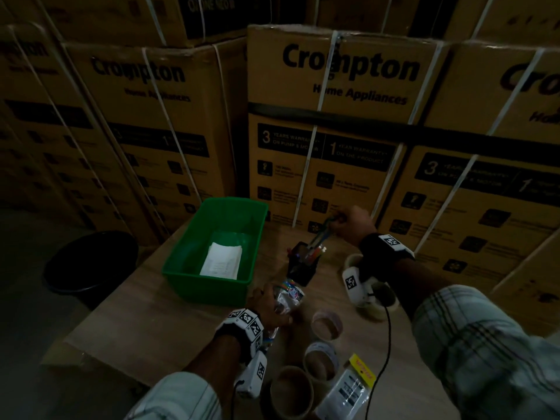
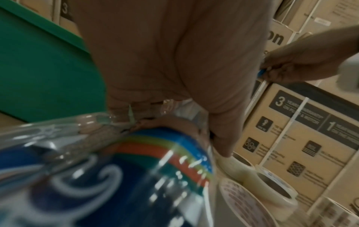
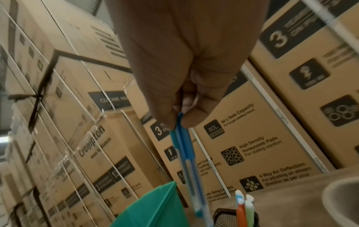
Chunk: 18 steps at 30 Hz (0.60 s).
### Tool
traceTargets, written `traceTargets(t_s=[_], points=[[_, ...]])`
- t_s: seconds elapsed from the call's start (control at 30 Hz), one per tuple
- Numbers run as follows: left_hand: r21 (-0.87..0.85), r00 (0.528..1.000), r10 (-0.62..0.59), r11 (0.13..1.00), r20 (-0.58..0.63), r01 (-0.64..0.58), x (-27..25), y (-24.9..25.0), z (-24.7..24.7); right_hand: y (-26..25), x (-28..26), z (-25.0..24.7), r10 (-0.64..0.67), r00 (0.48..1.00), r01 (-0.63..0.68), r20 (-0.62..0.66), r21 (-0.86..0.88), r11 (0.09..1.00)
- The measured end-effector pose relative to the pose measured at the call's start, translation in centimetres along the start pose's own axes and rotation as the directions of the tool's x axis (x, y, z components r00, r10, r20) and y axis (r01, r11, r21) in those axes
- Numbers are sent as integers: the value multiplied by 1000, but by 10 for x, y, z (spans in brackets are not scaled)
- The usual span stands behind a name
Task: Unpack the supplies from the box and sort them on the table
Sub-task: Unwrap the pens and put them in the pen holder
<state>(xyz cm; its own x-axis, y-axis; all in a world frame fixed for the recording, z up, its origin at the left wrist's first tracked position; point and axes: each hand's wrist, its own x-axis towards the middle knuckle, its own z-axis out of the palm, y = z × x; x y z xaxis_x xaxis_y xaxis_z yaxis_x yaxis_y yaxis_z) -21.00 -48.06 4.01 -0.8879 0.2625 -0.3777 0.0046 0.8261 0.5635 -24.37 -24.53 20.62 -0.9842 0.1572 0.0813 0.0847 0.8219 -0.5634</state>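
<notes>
blue pens (image 3: 185,155) pinched in right hand (image 1: 354,222), tips down toward, seemingly, holder (image 1: 301,262)

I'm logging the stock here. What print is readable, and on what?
"Crompton", "Home Appliances", "3 YEARS WARRANTY": stacked cartons
"80L", "High Density Honeycomb Pads", "4 Way Air Deflection": carton
"OZONE": carton label
Yellow-topped packet, tape rolls: too blurred to read
</notes>
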Motion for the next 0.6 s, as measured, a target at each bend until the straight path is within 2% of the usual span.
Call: traceTargets(t_s=[0.17, 0.3, 0.43, 0.6], points=[[-75, 1000, -3, 997, -12, 2, 1, -5, -8, -5, 23, 20, -48, 999, 49, 23, -82, 995], [-114, 999, -25, 993, -24, 22, 19, -21, 0, 0, 35, 45, -63, 993, 77, 101, -148, 986], [-100, 998, 3, 995, -57, -8, 17, -16, -3, 6, 41, 65, -66, 983, 98, 174, -182, 978], [-107, 999, 6, 994, -35, -10, 24, -17, 1, 8, 39, 79, -29, 959, 84, 280, -187, 979]])
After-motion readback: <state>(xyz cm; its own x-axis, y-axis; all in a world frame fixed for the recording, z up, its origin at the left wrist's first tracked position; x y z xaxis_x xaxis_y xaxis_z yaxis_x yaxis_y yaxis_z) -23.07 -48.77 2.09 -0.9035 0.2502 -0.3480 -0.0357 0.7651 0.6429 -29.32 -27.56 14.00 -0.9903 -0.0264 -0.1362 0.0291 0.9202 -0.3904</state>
